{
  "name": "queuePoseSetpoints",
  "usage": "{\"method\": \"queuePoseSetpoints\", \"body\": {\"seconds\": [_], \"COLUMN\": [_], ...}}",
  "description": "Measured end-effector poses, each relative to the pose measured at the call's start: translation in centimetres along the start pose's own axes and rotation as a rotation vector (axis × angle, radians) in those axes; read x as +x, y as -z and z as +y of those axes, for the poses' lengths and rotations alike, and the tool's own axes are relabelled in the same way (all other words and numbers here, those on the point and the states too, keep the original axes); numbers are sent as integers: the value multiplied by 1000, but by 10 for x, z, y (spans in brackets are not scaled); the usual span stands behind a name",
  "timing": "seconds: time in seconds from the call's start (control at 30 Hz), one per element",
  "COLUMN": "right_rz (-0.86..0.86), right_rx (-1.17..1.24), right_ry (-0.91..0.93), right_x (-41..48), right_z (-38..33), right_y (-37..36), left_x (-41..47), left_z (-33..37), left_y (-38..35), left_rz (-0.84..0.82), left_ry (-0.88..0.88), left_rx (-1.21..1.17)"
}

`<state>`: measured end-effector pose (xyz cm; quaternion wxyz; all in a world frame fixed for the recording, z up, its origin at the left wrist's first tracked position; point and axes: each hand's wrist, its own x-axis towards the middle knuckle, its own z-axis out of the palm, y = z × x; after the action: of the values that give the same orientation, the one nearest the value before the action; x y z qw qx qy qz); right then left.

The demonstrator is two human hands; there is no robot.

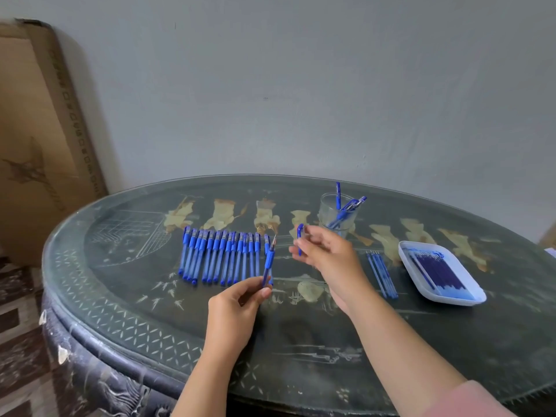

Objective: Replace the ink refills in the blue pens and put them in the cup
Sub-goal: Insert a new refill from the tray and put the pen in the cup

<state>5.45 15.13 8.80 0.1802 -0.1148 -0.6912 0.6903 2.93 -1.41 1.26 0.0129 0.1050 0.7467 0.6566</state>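
Left hand: the left hand is raised just above the bench, palm turned inward, with thumb and fingertips pinching the lower barrel of an uncapped blue pen.
Held pen: it stands nearly upright and leans slightly right, with its metal tip pointing up and away; it has a blue grip section and a translucent blue barrel.
Right hand: the right hand is lifted a little higher and to the right, with its forearm reaching in from the lower right. Its fingers are curled around a pen cap, whose blue clip shows at the fingertips.
Gap: the cap and the pen tip are close but apart.
Waiting pens: a row of capped blue pens lies side by side on the bench, just left of the held pen.
Cup: a clear glass cup stands behind the right hand, with a few blue pens leaning inside it.
Refills: loose refills lie on the bench right of the forearm, and more refills fill a white tray beyond them.
Bench: a dark oval top with pale inlaid figures.
Backdrop: a flattened cardboard box leans against the grey wall at the left.
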Motion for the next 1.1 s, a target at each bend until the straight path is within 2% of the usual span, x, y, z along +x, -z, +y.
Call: {"method": "queuePoseSetpoints", "body": {"seconds": [0.07,0.13,0.33,0.5,0.93,1.1], "right_rz": [4,1,-56,-125,-117,-62], "right_rx": [179,229,-1,-190,-286,-410], "right_ry": [-4,5,50,14,36,160], "right_x": [-1,-2,-3,-3,-9,-7], "right_z": [-16,-26,-26,-20,-10,1], "right_y": [-7,-12,-20,-21,-24,-27], "left_x": [0,0,1,0,-1,-1], "left_z": [1,0,-3,-1,2,2], "left_y": [0,0,-1,0,0,-2], "left_rz": [-6,-14,-7,-13,-34,-8], "left_ry": [-9,-13,-27,-35,-51,-40], "left_rx": [5,9,18,17,56,75]}}
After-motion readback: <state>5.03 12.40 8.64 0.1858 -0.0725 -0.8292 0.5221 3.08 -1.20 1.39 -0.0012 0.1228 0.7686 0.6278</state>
